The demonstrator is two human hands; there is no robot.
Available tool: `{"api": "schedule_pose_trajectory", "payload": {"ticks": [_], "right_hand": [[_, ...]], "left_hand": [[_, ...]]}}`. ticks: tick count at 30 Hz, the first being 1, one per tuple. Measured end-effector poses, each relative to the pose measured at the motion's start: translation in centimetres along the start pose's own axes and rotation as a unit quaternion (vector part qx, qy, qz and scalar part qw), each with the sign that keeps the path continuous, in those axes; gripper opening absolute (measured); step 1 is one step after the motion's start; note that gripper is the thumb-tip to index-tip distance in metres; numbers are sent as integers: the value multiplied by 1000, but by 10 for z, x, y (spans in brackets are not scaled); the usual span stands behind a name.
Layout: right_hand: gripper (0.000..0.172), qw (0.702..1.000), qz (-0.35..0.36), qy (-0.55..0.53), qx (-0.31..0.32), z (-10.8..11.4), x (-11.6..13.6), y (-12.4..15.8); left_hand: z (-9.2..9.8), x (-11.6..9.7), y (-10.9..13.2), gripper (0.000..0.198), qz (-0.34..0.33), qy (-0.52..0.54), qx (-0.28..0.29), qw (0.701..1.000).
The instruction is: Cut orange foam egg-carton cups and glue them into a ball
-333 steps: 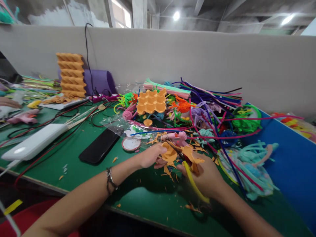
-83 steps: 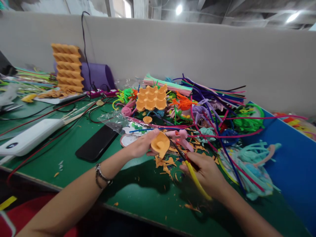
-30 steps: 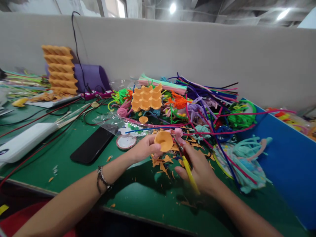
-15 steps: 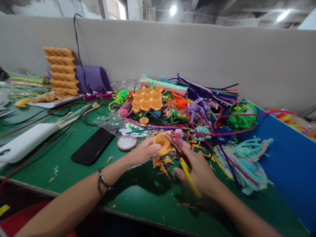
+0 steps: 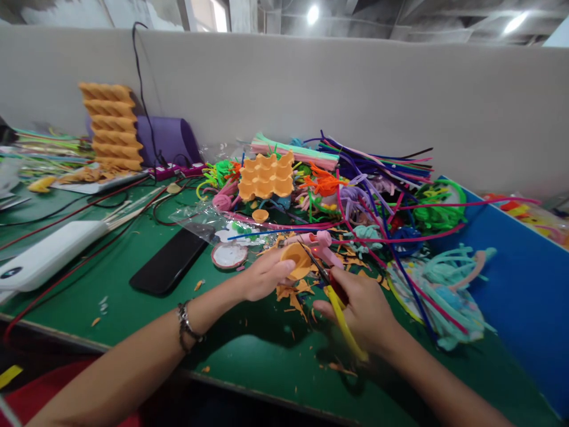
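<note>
the left hand [image 5: 269, 277] pinches a shallow orange cup of thin moulded material [image 5: 294, 261], thumb at its near edge, above the green tabletop [image 5: 240, 370] and near the middle of the scene. the right hand [image 5: 365, 305], to its right, is clamped round the yellow-handled scissors with dark metal blades [image 5: 336, 303]; the blades point far and left, along the cup's right rim. whether they touch the rim or are parted is too small to tell.

the step in hand looks to be trimming that rim: thin curled orange scraps [image 5: 291, 295] lie beneath and to the right of it. a further cut would seem to call for turning the cup in the left fingers so that uneven edge meets the blades, with the fingertips kept clear of them and a light grip, since the thin wall could bend.

just beyond the cup lies a pale pink plastic glue gun [image 5: 323, 238]. farther off are a smaller orange cup [image 5: 260, 215] and an orange moulded tray with rows of hollows [image 5: 265, 177], the latter resting on tangled coloured fuzzy stems.
</note>
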State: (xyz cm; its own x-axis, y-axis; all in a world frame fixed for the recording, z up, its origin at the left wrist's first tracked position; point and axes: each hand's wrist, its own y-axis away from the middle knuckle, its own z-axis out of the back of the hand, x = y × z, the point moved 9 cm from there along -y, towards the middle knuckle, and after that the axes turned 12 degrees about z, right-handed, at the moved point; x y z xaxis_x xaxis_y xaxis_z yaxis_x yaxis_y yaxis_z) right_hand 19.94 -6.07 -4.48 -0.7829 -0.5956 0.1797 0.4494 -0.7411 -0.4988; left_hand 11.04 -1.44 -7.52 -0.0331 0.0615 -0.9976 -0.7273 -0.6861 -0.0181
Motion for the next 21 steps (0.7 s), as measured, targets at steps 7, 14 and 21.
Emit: {"api": "schedule_pose_trajectory", "payload": {"ticks": [7, 14, 21], "right_hand": [[52, 1000, 2, 2, 2, 4, 1, -3], [50, 1000, -1, -16, -5, 3, -4, -1], [53, 999, 12, -36, 32, -5, 2, -1]], "left_hand": [[2, 0, -4, 50, -5, 93, 4, 996], [6, 3, -6, 47, -11, 134, 18, 991], [1, 15, -3, 57, 49, 95, 26, 994]]}}
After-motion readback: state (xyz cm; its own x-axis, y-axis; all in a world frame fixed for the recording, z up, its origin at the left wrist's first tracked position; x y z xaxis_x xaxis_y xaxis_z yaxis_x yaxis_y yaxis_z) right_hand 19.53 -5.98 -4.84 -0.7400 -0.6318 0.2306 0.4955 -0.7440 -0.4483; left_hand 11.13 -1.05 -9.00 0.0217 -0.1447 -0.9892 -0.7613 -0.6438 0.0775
